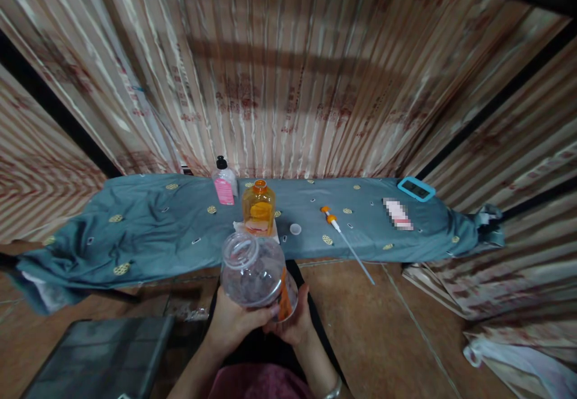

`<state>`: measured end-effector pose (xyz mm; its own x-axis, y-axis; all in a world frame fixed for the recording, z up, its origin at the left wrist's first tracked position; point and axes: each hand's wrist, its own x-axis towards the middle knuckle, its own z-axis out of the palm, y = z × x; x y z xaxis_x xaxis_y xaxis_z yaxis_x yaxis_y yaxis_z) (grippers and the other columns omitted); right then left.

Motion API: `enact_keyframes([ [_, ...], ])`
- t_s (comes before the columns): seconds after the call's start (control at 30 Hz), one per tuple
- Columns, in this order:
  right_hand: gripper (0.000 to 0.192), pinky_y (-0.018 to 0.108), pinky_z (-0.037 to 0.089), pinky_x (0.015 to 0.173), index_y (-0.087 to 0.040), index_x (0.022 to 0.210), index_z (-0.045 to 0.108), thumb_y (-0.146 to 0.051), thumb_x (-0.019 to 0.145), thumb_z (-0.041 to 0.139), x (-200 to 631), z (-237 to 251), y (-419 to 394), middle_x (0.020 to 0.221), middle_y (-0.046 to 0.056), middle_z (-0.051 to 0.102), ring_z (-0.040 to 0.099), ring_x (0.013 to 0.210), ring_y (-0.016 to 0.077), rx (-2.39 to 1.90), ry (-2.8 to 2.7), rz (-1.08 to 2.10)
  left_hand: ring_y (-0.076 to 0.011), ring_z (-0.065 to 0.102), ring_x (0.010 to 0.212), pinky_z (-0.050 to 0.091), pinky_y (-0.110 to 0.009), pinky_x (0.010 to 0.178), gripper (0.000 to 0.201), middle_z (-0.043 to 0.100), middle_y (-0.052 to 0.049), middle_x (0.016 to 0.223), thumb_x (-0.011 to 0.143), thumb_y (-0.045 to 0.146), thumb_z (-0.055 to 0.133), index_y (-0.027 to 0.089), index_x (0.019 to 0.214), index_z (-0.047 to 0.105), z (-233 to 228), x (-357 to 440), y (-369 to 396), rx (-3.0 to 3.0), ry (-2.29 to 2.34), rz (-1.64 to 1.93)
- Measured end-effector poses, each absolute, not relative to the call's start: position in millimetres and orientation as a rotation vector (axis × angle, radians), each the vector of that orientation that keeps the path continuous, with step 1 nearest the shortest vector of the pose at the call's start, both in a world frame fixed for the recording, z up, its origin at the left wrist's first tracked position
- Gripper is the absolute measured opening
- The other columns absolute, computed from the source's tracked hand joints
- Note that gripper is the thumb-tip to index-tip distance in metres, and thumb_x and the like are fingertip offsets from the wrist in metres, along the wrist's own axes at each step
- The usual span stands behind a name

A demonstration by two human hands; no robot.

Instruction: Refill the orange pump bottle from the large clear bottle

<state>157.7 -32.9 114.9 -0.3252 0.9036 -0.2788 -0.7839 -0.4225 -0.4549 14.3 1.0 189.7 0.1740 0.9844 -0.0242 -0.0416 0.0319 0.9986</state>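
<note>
A clear plastic jar is held in front of the person's body, tilted with its open mouth facing up and away from the hands. An orange label runs along its right side. The left hand cups the jar from below and on the left, fingers wrapped around its base. The right hand supports the base from the right, fingers curled against the underside. Both hands are closed on the jar.

Just beyond the hands stands a counter covered with a blue-grey cloth. Directly past the jar, near the counter's front edge, stands an orange bottle, resting on what appears to be a folded white cloth; the view here is partly blocked by the jar. Beyond and slightly left of the hands is a pink pump bottle with a black top. A small white cap lies just right of the orange bottle. Further right of the hands, a long thin tool with orange fittings overhangs the counter's front edge. Far right, a blue-framed device lies at the counter's back edge.
</note>
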Motion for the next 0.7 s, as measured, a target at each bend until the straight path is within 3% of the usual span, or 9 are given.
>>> enact_keyframes([
  [0.1,0.065,0.023,0.051,0.048,-0.029,0.086,0.082,-0.077,0.044,0.093,163.5,110.6,-45.1,0.08,0.001,0.083,0.071,0.061,0.0166,-0.593,-0.19,1.863,-0.0363,0.08,0.096,0.064,-0.053,0.1,0.05,0.084,-0.013,0.099,0.051,0.045,0.095,0.022,0.093,0.081,194.9,26.2,-5.8,1.269,0.981,0.943],
  [0.2,0.065,0.017,0.048,0.046,-0.026,0.089,0.083,-0.073,0.046,0.094,166.8,113.8,-52.6,0.085,0.003,0.084,0.073,0.065,0.0149,-0.579,-0.107,1.829,-0.0409,0.075,0.115,0.057,-0.055,0.11,0.08,0.08,-0.017,0.119,0.05,0.052,0.098,0.017,0.119,0.076,190.4,30.2,-8.1,1.187,0.831,0.955],
  [0.27,0.069,0.015,0.041,0.041,-0.023,0.09,0.083,-0.075,0.046,0.094,170.2,118.4,-55.7,0.083,0.006,0.084,0.074,0.064,0.0167,-0.575,-0.069,1.832,-0.0435,0.06,0.14,0.046,-0.055,0.121,0.108,0.066,-0.018,0.148,0.052,0.067,0.094,0.021,0.144,0.062,184.0,27.8,-1.5,1.125,0.682,1.167],
  [0.33,0.073,0.014,0.038,0.039,-0.02,0.092,0.083,-0.075,0.045,0.094,175.3,123.3,-58.0,0.085,0.009,0.084,0.075,0.063,0.0184,-0.578,-0.036,1.83,-0.0395,0.038,0.158,0.036,-0.053,0.129,0.11,0.045,-0.013,0.168,0.065,0.078,0.082,0.03,0.158,0.046,179.5,22.6,15.3,1.146,0.624,1.33],
  [0.43,0.073,0.014,0.039,0.039,-0.02,0.094,0.084,-0.073,0.044,0.095,184.3,129.4,-60.9,0.093,0.011,0.085,0.075,0.066,0.0192,-0.594,0.009,1.788,-0.0344,0.027,0.164,0.026,-0.054,0.133,0.102,0.036,-0.012,0.174,0.075,0.06,0.085,0.035,0.162,0.037,179.4,16.1,58.9,1.243,0.877,1.461],
  [0.57,0.071,0.013,0.04,0.039,-0.02,0.095,0.085,-0.07,0.046,0.096,193.5,133.7,-65.5,0.097,0.013,0.085,0.075,0.066,0.0183,-0.62,0.037,1.717,-0.0385,0.017,0.166,0.011,-0.054,0.136,0.135,0.026,-0.015,0.176,0.049,0.041,0.102,0.027,0.163,0.033,184.8,21.1,128.6,1.446,1.159,1.48],
  [0.7,0.067,0.013,0.044,0.041,-0.022,0.098,0.085,-0.07,0.053,0.094,199.5,132.3,-69.5,0.1,0.015,0.084,0.075,0.069,0.0187,-0.651,0.043,1.641,-0.0386,0.02,0.165,0.012,-0.052,0.137,0.137,0.034,-0.016,0.172,0.043,0.03,0.102,0.025,0.162,0.034,189.2,36.6,174.3,1.562,1.118,1.44],
])
